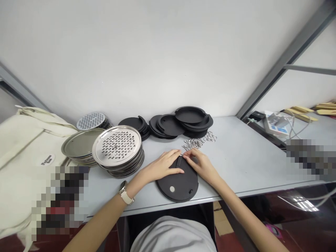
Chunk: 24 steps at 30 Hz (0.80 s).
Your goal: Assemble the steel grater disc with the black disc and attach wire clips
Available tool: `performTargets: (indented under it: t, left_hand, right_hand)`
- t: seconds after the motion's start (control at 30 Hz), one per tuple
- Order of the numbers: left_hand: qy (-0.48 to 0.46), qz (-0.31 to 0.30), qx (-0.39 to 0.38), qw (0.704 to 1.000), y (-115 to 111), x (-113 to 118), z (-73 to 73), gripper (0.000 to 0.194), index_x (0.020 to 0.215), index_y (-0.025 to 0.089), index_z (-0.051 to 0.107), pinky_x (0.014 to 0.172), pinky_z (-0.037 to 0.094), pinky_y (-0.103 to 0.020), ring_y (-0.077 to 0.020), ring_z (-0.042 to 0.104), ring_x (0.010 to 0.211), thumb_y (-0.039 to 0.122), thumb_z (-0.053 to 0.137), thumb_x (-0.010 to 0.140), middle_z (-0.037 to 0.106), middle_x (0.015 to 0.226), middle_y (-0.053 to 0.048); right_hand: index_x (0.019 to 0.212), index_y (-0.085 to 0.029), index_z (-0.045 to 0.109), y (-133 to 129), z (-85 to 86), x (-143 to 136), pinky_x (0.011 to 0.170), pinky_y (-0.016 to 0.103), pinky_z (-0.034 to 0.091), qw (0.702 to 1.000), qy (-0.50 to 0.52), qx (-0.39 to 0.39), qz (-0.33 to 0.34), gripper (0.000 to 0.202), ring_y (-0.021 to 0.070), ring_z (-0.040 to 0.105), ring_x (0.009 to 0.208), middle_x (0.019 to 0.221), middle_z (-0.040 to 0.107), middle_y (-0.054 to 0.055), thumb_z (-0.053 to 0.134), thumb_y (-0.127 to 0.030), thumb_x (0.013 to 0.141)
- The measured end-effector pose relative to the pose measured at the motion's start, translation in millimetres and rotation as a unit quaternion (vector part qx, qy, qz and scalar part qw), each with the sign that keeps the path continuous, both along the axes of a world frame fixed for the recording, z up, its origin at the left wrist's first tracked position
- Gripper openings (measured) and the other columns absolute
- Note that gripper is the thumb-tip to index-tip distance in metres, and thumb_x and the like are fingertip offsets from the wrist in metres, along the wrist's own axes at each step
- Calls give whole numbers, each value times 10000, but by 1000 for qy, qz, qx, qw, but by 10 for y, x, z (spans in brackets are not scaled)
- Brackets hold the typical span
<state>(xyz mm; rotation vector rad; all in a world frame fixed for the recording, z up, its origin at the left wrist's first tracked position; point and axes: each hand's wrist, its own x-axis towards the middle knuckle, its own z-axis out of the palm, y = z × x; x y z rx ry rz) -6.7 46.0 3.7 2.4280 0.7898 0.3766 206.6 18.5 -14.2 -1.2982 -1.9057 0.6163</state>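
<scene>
A round black disc (177,187) lies at the table's front edge, with a pale round spot and a small dark knob on its face. My left hand (168,164) grips its upper left part, the thumb stretched over the face and the fingertips at the far rim. There my right hand (201,162) pinches a small metal clip (182,155), mostly hidden by the fingers, at a strap-like strip on the disc. Just beyond my fingers are a loose pile of metal hooks (193,143) and some metal rings (210,137).
Perforated metal plates (117,145) are stacked at left, beside olive-coloured plates (82,143) and another perforated stack (91,121). More black discs (190,115) stand along the wall. A cream cloth bag (28,150) is far left; a box (277,123) sits on the right-hand table.
</scene>
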Motion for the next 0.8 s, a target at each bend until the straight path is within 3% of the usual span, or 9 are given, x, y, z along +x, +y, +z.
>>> performTargets:
  t: [0.27,0.8]
  left_hand:
    - [4,0,6,1000,-7,-3,9,672,1449,245,255,1119,291,-416,-259,282,1380,565,457,893,322,1485,-95]
    - [-29,-8,0,1000,-29,18,116,543,1354,248,372,1052,366,-401,-245,411,1266,492,516,892,455,1347,-85]
  right_hand:
    - [898,-206,556,-5,0,-21,761,311,449,1000,1,12,1,84,189,567,808,847,579,32,488,-241,934]
    - [909,-210,578,-18,45,-28,805,342,446,999,-36,24,15,124,206,562,843,851,583,40,458,-214,940]
